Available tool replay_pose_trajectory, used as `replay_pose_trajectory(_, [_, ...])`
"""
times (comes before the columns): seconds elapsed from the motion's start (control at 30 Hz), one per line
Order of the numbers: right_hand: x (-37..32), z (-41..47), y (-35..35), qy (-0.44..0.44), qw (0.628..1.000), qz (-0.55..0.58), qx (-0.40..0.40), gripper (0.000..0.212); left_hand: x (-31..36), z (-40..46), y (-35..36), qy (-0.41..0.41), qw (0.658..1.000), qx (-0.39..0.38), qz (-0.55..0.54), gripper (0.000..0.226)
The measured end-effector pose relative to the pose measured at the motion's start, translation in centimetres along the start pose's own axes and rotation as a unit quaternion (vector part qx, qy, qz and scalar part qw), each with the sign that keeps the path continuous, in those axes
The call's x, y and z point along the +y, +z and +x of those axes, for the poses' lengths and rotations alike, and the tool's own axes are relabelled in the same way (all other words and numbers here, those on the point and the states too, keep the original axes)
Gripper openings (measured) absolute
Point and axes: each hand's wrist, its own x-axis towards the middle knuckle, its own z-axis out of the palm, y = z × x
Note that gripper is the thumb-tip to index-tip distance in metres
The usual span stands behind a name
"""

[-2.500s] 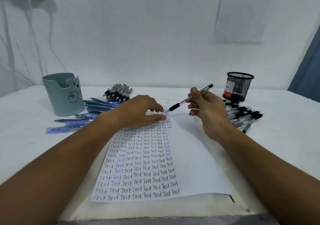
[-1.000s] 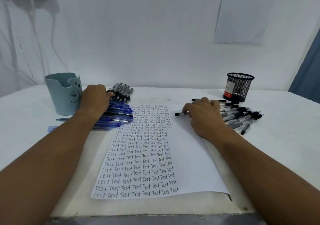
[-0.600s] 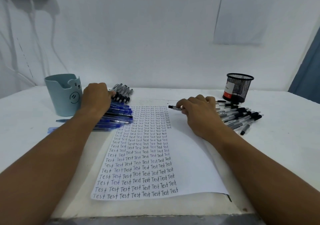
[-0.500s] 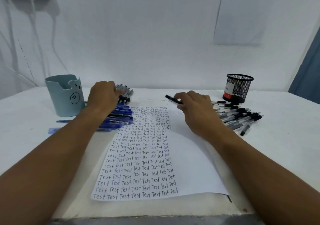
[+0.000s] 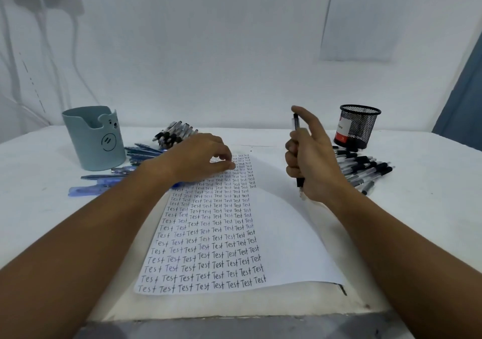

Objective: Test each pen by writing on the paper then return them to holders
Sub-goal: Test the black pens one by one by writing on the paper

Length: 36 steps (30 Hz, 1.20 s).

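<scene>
One pen [image 5: 297,153] is in hand: the right hand [image 5: 311,161] has its lower fingers curled round the barrel, forefinger lifted and thumb near the top end, above the blank right half of the paper [image 5: 281,224]. The left hand [image 5: 200,157] rests on the paper's far-left corner, fingers loosely bent, thumb and forefinger near each other; whether they pinch anything cannot be told.

Orientation: the pen's long axis stands nearly upright, tip end down toward the paper, cap end up beside the forefinger. Whether the tip is extended cannot be told.

Judgement on the step: the hold reads as a fist grip, not a writing grip. Recommend shifting to a three-finger hold near the tip, tilting the barrel, and starting the next column just right of the written rows. Keep the left hand pressing the sheet flat.

Right of the paper lie black pens [image 5: 365,169] before the mesh holder [image 5: 358,126]; left of it, blue pens [image 5: 104,182] by the teal holder [image 5: 94,140] on the tabletop [image 5: 430,208]
</scene>
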Motion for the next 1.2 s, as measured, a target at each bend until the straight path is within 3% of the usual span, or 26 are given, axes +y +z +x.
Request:
replay_pose_trajectory(0.1, [-0.4,-0.1,-0.3,0.051,0.997,0.057,0.026,0.042,0.0,0.1,-0.1,-0.004,0.999,-0.036,-0.02,0.032])
replay_pose_trajectory(0.3, [-0.3,-0.3,-0.2,0.062,0.994,0.071,0.058,0.034,0.0,0.1,0.1,-0.011,0.995,-0.085,-0.041,0.031])
replay_pose_trajectory(0.4, [-0.3,-0.1,-0.3,0.066,0.989,0.117,0.054,0.038,-0.1,0.0,0.2,-0.016,0.994,-0.094,-0.054,0.03])
replay_pose_trajectory(0.47, [-0.3,-0.2,-0.2,0.061,0.987,0.146,0.034,0.027,-0.1,0.0,0.2,-0.016,0.993,-0.097,-0.057,0.031])
replay_pose_trajectory(0.53, [-0.1,-0.4,-0.2,0.048,0.992,0.12,0.007,0.012,-0.1,0.0,0.2,-0.015,0.993,-0.098,-0.058,0.031])
replay_pose_trajectory(0.67, [0.3,-1.1,0.0,0.034,0.998,-0.033,-0.029,0.026,-0.2,0.0,0.2,-0.015,0.993,-0.103,-0.061,0.028])
replay_pose_trajectory(0.83, [0.9,-1.7,0.7,0.066,0.994,-0.008,-0.087,0.015,-0.3,0.0,0.3,-0.012,0.992,-0.108,-0.065,0.029])
replay_pose_trajectory(0.93, [1.6,-1.9,0.7,0.066,0.99,-0.037,-0.122,0.032,-0.3,0.0,0.3,-0.009,0.992,-0.11,-0.064,0.029])
replay_pose_trajectory(1.07, [1.8,-1.9,0.9,0.067,0.988,-0.082,-0.116,0.017,-0.4,0.0,0.3,-0.008,0.992,-0.11,-0.064,0.03])
replay_pose_trajectory(1.2, [1.9,-2.1,0.7,0.051,0.985,-0.094,-0.134,0.032,-0.5,0.0,0.4,-0.007,0.991,-0.114,-0.064,0.03])
